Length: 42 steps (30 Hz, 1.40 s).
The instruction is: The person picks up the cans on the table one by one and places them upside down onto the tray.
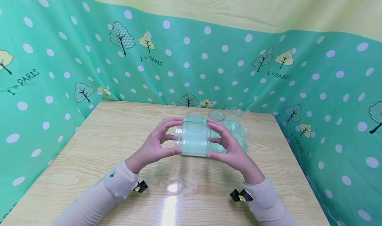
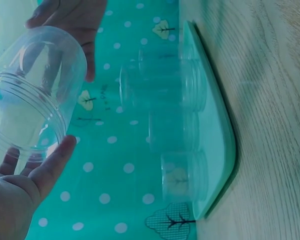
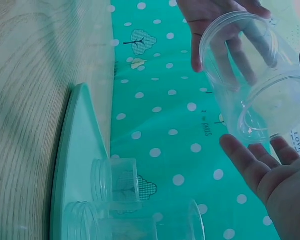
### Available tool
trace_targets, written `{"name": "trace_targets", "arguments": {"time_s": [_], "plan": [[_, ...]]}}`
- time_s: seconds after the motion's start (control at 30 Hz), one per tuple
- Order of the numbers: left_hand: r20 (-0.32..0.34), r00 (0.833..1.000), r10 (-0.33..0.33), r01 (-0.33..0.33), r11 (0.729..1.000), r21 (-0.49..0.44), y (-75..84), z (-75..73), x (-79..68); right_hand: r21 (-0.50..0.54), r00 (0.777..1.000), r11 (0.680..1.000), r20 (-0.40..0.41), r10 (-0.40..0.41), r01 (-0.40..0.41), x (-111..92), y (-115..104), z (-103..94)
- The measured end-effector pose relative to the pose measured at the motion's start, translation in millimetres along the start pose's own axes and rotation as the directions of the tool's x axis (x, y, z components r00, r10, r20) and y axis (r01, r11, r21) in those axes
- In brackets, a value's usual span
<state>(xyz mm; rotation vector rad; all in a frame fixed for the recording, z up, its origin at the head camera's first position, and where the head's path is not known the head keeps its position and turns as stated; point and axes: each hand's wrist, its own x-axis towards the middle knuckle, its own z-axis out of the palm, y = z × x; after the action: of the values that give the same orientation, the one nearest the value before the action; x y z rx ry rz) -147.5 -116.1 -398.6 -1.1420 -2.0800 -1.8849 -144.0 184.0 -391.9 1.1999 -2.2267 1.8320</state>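
A clear plastic jar (image 1: 195,138) lies sideways in the air between both hands, above the near part of a green tray. My left hand (image 1: 155,144) grips its threaded mouth end, thumb below and fingers above. At the opposite, closed end, my right hand (image 1: 231,148) holds it in the same way. Both wrist views show the jar raised apart from the tray (image 2: 225,135), and fingers show through its clear wall. Several more clear jars of different sizes stand on the tray with their threaded rims down, among them a small jar (image 3: 122,180).
A light wood-grain table (image 1: 89,143) lies under the tray, which is toward the back, right of the middle. Green dotted cloth (image 1: 185,53) hangs behind the table and along its sides. Black wrist mounts (image 1: 140,187) stick out near both cuffs.
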Motion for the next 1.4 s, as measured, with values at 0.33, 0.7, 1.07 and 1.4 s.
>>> {"name": "trace_targets", "arguments": {"time_s": [0.33,0.7,1.07,1.4], "plan": [[-0.008,1.000,0.004,-0.004,1.000,-0.022,-0.7,4.0,-2.6,-0.001,0.999,0.999,0.010,-0.035,0.035,-0.1,2.1,-0.6],[0.011,1.000,0.030,-0.030,1.000,-0.009,-3.3,6.3,-2.1,-0.024,0.998,0.998,0.011,-0.065,0.065,-0.3,0.1,-3.0],[-0.001,0.998,0.055,-0.055,0.998,-0.024,-3.8,5.9,-1.3,-0.076,0.998,0.995,0.015,-0.055,0.056,-1.4,2.0,-0.7],[0.010,0.999,0.050,-0.050,0.998,-0.024,-4.6,5.1,-3.4,-0.078,0.998,0.995,-0.008,-0.068,0.067,-1.2,1.6,1.7]]}}
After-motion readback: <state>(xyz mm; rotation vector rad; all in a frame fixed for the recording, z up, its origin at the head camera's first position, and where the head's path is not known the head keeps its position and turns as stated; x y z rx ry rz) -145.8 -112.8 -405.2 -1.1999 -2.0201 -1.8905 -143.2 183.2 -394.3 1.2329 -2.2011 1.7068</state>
